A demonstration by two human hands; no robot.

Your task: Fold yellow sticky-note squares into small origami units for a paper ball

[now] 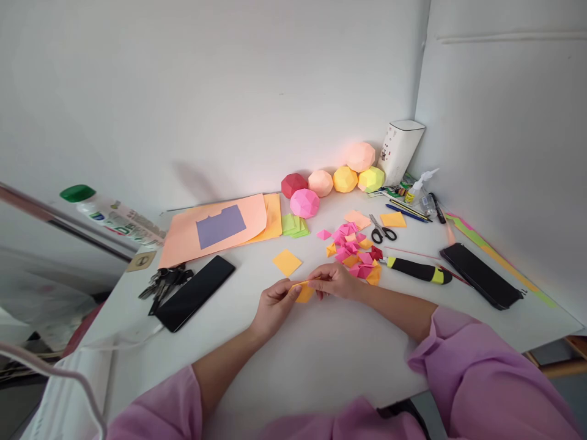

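Note:
Between my two hands, above the white table, is a small piece of orange paper (304, 293). My left hand (277, 305) pinches its left edge with thumb and fingers. Closed on the upper right edge is my right hand (336, 282), its thumb along the top of the paper. Just beyond my hands a flat orange paper square (287, 262) lies on the table. Right of it spreads a pile of folded paper pieces (352, 244) in pink, orange and red, close to my right hand. Green paper squares (296, 225) lie farther back.
Several faceted paper balls (320, 183) stand against the wall. Scissors (383, 233), a yellow-black cutter (419, 270) and a black phone (480, 275) lie to the right. Peach paper sheets (183, 227), keys (165, 281) and a dark phone (196, 293) lie left. A white box (400, 153) stands in the corner.

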